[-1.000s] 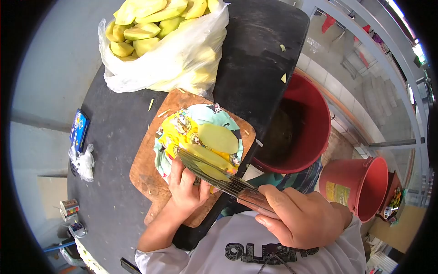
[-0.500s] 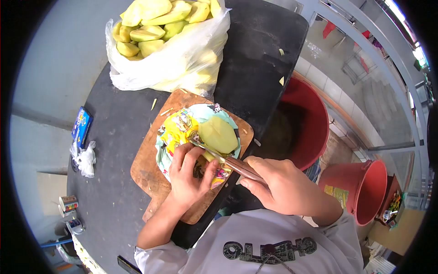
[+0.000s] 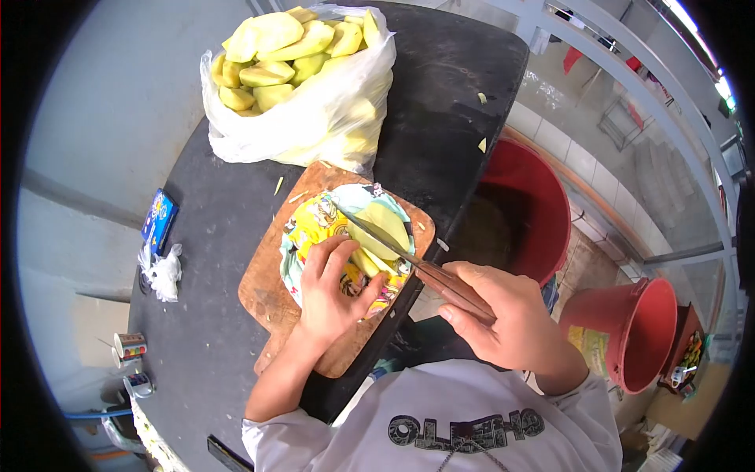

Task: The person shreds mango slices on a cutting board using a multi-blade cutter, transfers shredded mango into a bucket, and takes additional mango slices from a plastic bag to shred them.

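Observation:
On a colourful cartoon-print cloth (image 3: 314, 216), spread over a wooden cutting board (image 3: 263, 283), lies a peeled pale-green mango (image 3: 387, 220). A knife (image 3: 379, 234) crosses it, the blade's edge against the flesh as far as I can see. My right hand (image 3: 503, 311) is closed around the brown wooden handle. My left hand (image 3: 330, 291) is curled at the near side of the mango, with pale cut mango slices (image 3: 364, 263) between its fingers and thumb. The fingertips are close to the blade, and part of the slices is hidden under the hand.
A white plastic bag (image 3: 314, 130) full of peeled mango pieces (image 3: 275, 39) stands beyond the board on the black table (image 3: 440, 55). A red bucket (image 3: 550, 212) is below the right edge, another red bucket (image 3: 621, 330) beyond it. A blue packet (image 3: 160, 220) lies left.
The knife has shifted from the near side of the mango to across it, and my right hand has moved slightly right. My left hand stays by the slices. The view has shifted a little.

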`<state>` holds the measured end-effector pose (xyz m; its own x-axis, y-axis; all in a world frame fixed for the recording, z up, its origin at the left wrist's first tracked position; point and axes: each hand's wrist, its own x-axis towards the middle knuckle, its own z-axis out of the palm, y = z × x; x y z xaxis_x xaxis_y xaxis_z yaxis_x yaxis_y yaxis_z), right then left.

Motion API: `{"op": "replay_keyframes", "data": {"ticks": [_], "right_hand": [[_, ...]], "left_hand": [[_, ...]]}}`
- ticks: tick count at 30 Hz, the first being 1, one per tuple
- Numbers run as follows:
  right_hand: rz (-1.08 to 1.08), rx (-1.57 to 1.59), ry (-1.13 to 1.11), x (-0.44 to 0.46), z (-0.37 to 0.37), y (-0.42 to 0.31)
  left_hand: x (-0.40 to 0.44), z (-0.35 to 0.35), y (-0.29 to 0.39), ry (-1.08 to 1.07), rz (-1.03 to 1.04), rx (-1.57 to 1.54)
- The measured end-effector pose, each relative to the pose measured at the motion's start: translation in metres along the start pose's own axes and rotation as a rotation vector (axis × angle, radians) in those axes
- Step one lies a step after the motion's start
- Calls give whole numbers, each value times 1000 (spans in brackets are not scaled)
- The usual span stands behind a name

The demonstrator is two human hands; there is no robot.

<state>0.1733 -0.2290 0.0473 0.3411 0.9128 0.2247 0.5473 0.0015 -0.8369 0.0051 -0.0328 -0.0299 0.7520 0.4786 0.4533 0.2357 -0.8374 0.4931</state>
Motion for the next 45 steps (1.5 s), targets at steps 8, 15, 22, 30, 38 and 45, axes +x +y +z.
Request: {"op": "replay_keyframes", "data": {"ticks": [8, 15, 22, 30, 38, 45], "right_hand": [[48, 3, 86, -24, -10, 20], [163, 70, 159, -44, -14, 38], [219, 73, 156, -50, -22, 37], [231, 69, 164, -51, -24, 37], [198, 71, 151, -54, -19, 42], [0, -64, 159, -52, -10, 45]], "left_hand": [[7, -7, -3, -116, 57, 91], [22, -8, 6, -32, 15, 43], [38, 4, 7, -205, 159, 143], [67, 19, -4, -402, 339, 131], [62, 16, -8, -332, 317, -4], [55, -9, -30, -438, 384, -150]]}}
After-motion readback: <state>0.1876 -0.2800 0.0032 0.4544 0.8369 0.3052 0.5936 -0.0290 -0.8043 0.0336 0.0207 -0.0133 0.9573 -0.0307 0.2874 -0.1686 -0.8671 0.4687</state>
